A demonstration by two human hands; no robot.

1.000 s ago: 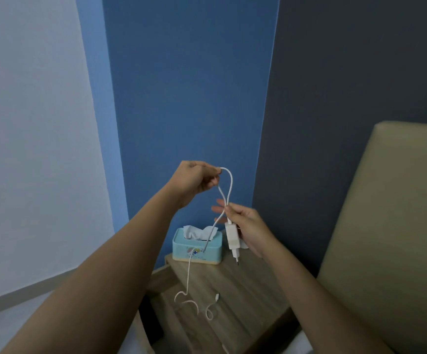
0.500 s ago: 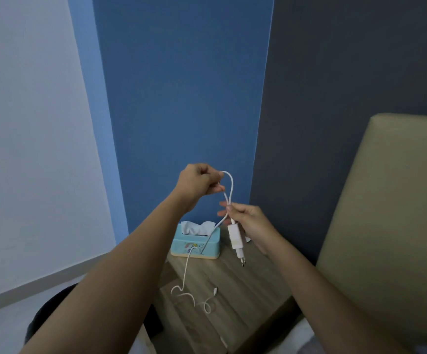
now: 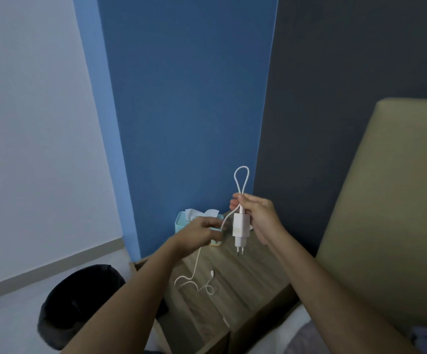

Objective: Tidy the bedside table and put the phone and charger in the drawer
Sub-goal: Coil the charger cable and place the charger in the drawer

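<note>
teal tissue box (image 3: 180, 222), black bin (image 3: 79, 302), beige headboard (image 3: 398, 200)

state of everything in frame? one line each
right hand: pinches the folded cable just above the charger.
left hand: blurred, at the cable lower down; grip unclear.
charger: unplugged, hanging prongs down from the right hand.
cable: loop standing above the right hand, free end lying loose on the bedside table.
tissue box: at the table's back corner, tissue poking out.
phone: not in view.

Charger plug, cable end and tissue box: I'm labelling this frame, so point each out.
charger plug (image 3: 241, 227), head view, white body.
cable end (image 3: 212, 272), head view, connector tip.
tissue box (image 3: 181, 223), head view, teal left wall.
</note>
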